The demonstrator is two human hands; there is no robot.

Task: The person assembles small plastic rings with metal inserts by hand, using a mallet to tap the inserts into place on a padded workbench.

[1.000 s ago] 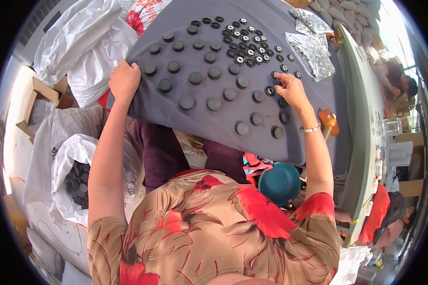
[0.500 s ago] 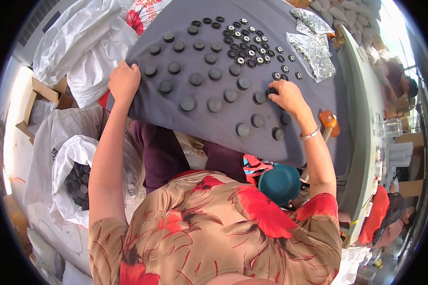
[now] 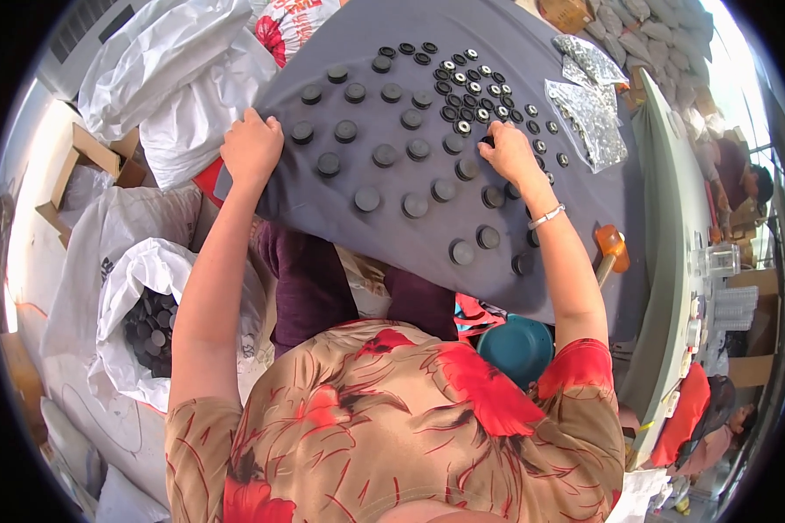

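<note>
At the left edge of the grey cloth, my left hand is closed, its fingers curled over the cloth's border. My right hand pinches a small black round piece between thumb and fingers, mostly covered by them. Just beyond those fingertips lies a cluster of black rings, several with silvery centres. Thicker black round caps are spread over the cloth between my hands; one cap sits close to my right thumb. My right forearm partly covers some caps and rings.
Clear bags of small metal parts lie at the far right. An orange-headed mallet rests right of my forearm. Below the cloth stands a teal bowl. At left, a white sack holds black discs. Other people sit beyond the right-hand table.
My right hand has moved away from me and leftward over the cloth, nearer the ring cluster, still pinching the black piece. My left hand stays on the cloth's edge. The whole view has shifted slightly.
</note>
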